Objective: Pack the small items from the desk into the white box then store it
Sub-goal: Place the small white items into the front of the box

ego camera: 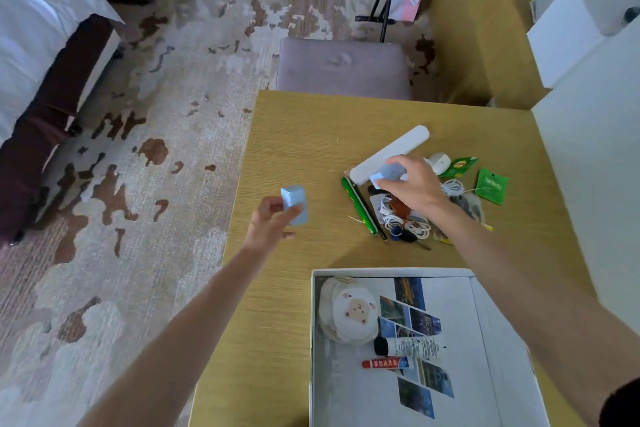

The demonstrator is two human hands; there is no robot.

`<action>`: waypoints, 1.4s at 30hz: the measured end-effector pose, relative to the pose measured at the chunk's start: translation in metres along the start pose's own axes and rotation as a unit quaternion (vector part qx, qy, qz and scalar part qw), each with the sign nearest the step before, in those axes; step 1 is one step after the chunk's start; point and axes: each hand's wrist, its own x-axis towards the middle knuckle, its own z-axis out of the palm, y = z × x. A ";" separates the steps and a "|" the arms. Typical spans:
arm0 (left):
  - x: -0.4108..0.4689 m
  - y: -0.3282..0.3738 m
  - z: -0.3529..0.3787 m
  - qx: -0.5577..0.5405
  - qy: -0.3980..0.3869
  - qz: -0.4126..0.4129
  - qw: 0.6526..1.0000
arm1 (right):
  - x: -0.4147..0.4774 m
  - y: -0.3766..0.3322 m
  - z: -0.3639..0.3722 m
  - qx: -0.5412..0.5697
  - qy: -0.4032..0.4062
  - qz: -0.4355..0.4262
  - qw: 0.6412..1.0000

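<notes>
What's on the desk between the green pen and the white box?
Nothing: in the head view only bare desk lies between the green pen and the white box.

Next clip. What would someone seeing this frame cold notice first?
Probably the two hands over the desk, each holding a small pale blue block: the left hand lifts one near the desk's left edge, the right hand grips another above the pile of cables, pens and tea packets. Next, the open white box at the near edge, already holding a round sheep-face item and two tubes.

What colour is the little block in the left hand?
Pale blue block, held by the left hand; head view.
</notes>
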 end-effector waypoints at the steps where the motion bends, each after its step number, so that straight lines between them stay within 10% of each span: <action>1: -0.008 0.004 0.002 -0.046 -0.001 -0.006 0.999 | -0.010 -0.003 -0.005 0.040 -0.004 -0.011 0.999; 13: -0.131 0.003 0.063 0.066 -0.023 0.160 0.985 | -0.168 -0.030 -0.079 0.256 -0.041 -0.110 0.960; 26: -0.233 -0.085 0.097 0.564 -0.114 0.261 0.775 | -0.280 0.035 -0.045 0.061 -0.225 -0.079 0.969; 42: -0.229 -0.078 0.089 0.648 -0.165 0.187 0.720 | -0.302 0.032 0.008 -0.030 -0.239 -0.028 0.970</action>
